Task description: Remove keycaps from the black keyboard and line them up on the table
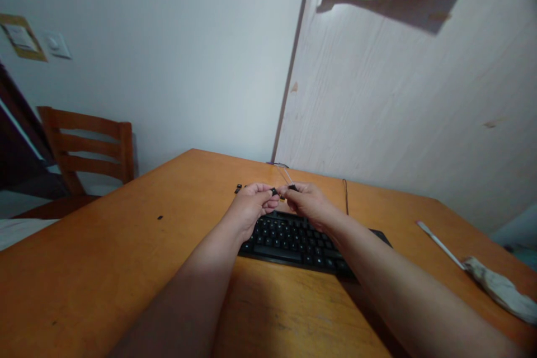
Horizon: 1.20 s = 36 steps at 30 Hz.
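A small black keycap [274,192] is pinched between the thumb and fingers of my left hand [254,204]. Close beside it, my right hand [305,199] grips the black end of a keycap puller [292,187], whose two thin wires point up and away toward the wall. Both hands are above the far edge of a black keyboard [281,238], and my right forearm covers part of its right side. Several loose black keycaps [239,186] lie on the table just left of my left hand, partly hidden by it.
On the wooden table [126,274], a lone black keycap [160,217] lies to the left. At the right are a white-handled brush [440,244] and a crumpled cloth [501,289]. A dark cable [346,197] runs behind the keyboard. A wooden chair [90,145] stands at the far left.
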Each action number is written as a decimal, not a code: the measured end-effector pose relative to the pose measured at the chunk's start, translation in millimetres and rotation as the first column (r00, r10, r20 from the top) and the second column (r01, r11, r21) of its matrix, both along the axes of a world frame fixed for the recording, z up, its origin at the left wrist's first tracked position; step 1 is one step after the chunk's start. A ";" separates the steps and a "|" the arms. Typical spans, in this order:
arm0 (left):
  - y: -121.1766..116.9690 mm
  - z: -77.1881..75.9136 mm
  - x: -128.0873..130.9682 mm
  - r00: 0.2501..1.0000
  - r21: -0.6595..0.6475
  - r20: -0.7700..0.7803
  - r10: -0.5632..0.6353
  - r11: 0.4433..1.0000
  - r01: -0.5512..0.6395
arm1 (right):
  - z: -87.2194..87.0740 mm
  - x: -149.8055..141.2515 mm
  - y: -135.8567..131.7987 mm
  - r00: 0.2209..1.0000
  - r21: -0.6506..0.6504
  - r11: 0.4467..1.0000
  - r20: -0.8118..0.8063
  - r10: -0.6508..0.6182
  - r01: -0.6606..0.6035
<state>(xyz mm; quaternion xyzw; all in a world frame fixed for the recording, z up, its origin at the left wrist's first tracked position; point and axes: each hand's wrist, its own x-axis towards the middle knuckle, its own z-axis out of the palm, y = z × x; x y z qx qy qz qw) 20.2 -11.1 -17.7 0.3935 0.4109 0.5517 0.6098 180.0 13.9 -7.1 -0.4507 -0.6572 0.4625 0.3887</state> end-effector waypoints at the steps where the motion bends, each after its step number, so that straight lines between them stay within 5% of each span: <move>1: -0.3 0.4 -0.4 1.000 -0.012 0.018 -0.007 1.000 0.008 | 0.6 -0.3 -1.1 1.000 0.003 1.000 -0.002 0.002 -0.002; 15: -0.9 0.8 -1.1 0.998 -0.085 0.057 -0.031 0.996 0.036 | -7.0 -1.2 2.3 1.000 0.029 1.000 -0.015 0.008 -0.008; 24: -0.9 -0.7 -0.9 0.999 -0.100 0.015 -0.050 0.994 0.051 | -14.9 -0.1 7.9 0.980 0.304 0.952 0.176 -0.095 0.038; 36: 1.1 -4.0 -1.8 0.997 -0.087 0.029 -0.067 0.994 0.070 | -8.5 4.8 4.0 0.901 0.466 0.883 0.407 -0.150 -0.063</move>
